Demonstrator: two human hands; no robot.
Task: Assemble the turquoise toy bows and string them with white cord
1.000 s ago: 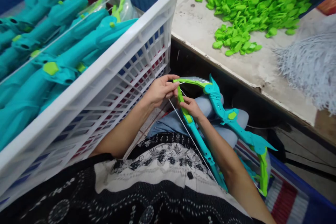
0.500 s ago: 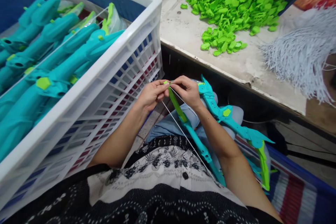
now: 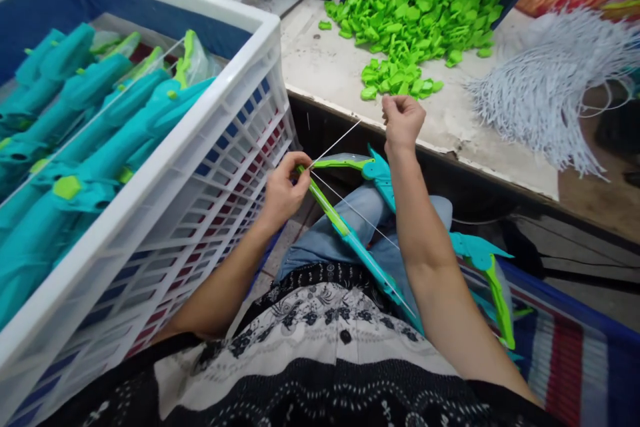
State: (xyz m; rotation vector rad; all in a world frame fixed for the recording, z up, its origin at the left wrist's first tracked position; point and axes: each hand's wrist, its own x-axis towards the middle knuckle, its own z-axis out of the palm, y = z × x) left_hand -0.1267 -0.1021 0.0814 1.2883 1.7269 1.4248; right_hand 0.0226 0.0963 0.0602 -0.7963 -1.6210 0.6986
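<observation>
A toy bow with a turquoise body [image 3: 383,177] and bright green limbs lies across my lap. My left hand [image 3: 287,190] pinches the tip of its green limb [image 3: 327,210], where a white string [image 3: 336,143] meets it. From that tip the string stretches up toward my right hand [image 3: 404,121], whose fingers are closed in a pinch in line with it. Near the fingers the string fades against the pale table edge. Another length of string [image 3: 355,208] runs from the tip down behind my right forearm.
At left stands a white plastic crate [image 3: 240,90] holding several turquoise toy bows [image 3: 125,140]. Ahead, a worktable [image 3: 320,70] carries a heap of green plastic pieces [image 3: 410,7] and a bundle of white strings [image 3: 545,93]. A blue-edged striped surface [image 3: 565,353] lies at lower right.
My right hand has moved up and right, away from my left hand, and the string now stretches taut between them. My left hand stays at the green tip. The camera view has shifted slightly.
</observation>
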